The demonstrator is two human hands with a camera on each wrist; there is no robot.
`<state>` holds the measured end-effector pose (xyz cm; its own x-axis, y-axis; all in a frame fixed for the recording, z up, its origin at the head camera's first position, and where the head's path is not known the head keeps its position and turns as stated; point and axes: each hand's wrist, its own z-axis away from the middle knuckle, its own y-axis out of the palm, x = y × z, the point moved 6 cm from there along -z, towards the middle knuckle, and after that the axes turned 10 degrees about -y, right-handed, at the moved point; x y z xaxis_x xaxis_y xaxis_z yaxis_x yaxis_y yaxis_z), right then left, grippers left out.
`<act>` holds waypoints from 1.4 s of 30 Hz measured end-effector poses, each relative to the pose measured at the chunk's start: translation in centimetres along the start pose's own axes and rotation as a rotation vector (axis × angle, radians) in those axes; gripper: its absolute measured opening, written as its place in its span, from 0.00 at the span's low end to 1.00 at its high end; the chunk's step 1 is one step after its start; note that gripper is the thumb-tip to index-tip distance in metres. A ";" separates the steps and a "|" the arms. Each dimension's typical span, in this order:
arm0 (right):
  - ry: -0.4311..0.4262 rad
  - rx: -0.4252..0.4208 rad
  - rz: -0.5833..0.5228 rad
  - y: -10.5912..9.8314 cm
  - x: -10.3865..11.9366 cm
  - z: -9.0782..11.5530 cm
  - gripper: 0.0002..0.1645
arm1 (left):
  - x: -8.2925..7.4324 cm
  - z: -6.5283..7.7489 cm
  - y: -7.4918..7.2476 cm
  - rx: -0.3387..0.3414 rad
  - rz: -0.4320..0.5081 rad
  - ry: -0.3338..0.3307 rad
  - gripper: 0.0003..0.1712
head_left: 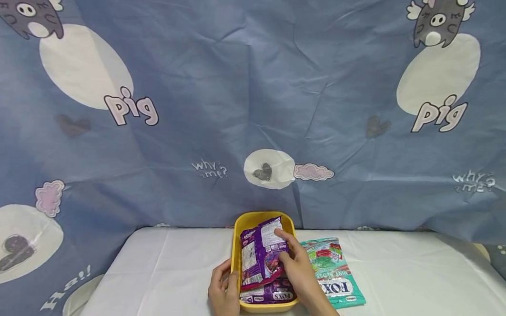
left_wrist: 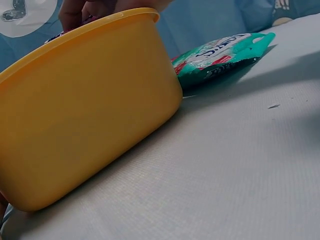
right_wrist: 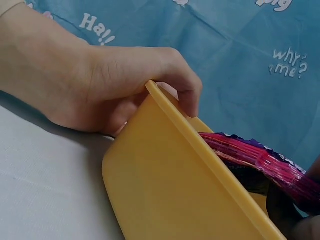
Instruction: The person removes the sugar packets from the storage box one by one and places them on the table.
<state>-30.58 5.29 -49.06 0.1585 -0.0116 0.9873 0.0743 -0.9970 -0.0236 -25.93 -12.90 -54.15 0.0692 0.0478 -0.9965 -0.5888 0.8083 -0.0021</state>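
Observation:
A yellow plastic bin [head_left: 285,310] stands on the white-covered table. My left hand [head_left: 225,292] grips its left wall, the thumb hooked over the rim, as the right wrist view shows. Inside, a purple candy bag [head_left: 256,253] with a pink edge lies tilted over another purple bag [head_left: 267,295] marked FOX'S. My right hand [head_left: 300,272] reaches over the right rim and pinches the upper bag by its right side, fingers on top. In the right wrist view this pink-edged bag [right_wrist: 255,160] is raised at that side.
Just right of the bin lies a teal FOX'S candy bag [head_left: 335,272], flat on the white tablecloth [head_left: 169,277]. Behind the table hangs a blue cloth [head_left: 187,102] printed with pigs and hearts, close to the bin's far end.

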 end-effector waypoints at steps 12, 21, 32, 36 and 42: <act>0.014 -0.009 -0.027 -0.8 -0.1 0.5 0.33 | 0.0 0.0 0.2 -0.006 -0.010 -0.002 0.17; 0.012 -0.054 -0.047 -1.9 0.2 0.9 0.32 | 0.2 0.0 0.1 -0.002 -0.006 -0.018 0.17; 0.020 -0.084 -0.083 -3.9 1.0 1.6 0.31 | 0.0 0.0 0.2 0.000 -0.005 -0.007 0.18; 0.018 -0.095 -0.067 -4.8 1.2 1.8 0.31 | 0.0 0.0 0.1 0.003 0.003 0.004 0.18; 0.020 -0.111 -0.076 -6.0 1.5 2.1 0.30 | -0.1 0.0 0.2 -0.001 -0.002 0.024 0.18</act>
<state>-28.68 11.42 -47.80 0.1367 0.0641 0.9885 -0.0239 -0.9974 0.0679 -26.00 -12.75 -54.09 0.0507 0.0320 -0.9982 -0.5892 0.8080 -0.0040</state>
